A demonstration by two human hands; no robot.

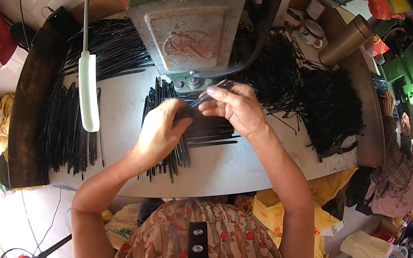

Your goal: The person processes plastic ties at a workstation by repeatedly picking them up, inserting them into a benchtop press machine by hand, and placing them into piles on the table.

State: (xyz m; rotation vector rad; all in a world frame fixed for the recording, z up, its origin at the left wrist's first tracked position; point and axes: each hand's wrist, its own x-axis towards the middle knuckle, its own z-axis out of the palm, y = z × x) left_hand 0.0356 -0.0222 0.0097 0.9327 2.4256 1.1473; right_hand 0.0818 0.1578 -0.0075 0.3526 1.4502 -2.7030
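Under the head of a grey and green press (190,37), both of my hands meet over the table. My right hand (241,107) pinches a thin black rod (201,99) between thumb and fingers, near the press's bolted lower end. Closed and partly blurred, my left hand (161,128) grips the dark rod's other end; its fingertips are partly hidden. Beneath the hands lie more black rods, one bundle (175,161) running toward me and another stack (214,132) lying crosswise. Whether more than one rod is held, I cannot make out.
A lit lamp (87,91) on a bendy neck hangs left, over a row of black rods (65,130). Dark heaps (328,109) cover the table's right side. A mug (310,34) and a bronze flask (346,40) stand behind. A co-worker's sleeve (396,150) shows far right.
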